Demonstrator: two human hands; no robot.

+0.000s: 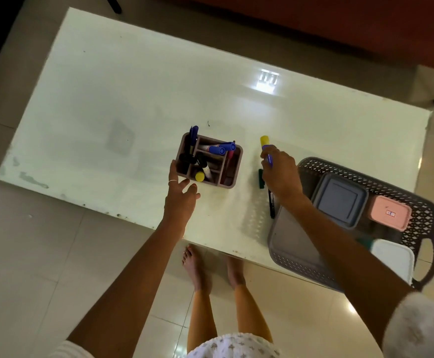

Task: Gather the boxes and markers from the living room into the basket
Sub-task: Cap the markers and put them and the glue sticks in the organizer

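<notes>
The right hand [280, 174] grips a marker [266, 148] with a yellow cap and purple body, its fingers curled round the barrel so the capped end sticks up past the knuckles. Just under that hand a green marker [261, 179] and a black marker [271, 205] lie on the worktop [133, 86], the black one running alongside the basket's near wall. The left hand [181, 197] holds nothing; its fingers are spread and loosely straight, with the fingertips touching or nearly touching the near left corner of the organizer [210, 161], and a thin ring shows on one finger. The organizer is a brownish tray split into compartments, standing near the worktop's middle; blue markers [217, 149], black ones and a yellow-capped one stand or lean in it, and one blue marker pokes up from the far left corner. To the right, the basket [422, 210], dark and perforated with loop handles, sits at the worktop's near right corner, partly overhanging the edge. Inside it lie a grey box [340, 200], a pink box [390, 213] just beside it, and a white box [394, 257] nearer the person; the right forearm crosses over the basket's left part. Below the worktop edge, bare feet stand on the tiled floor [30, 254].
</notes>
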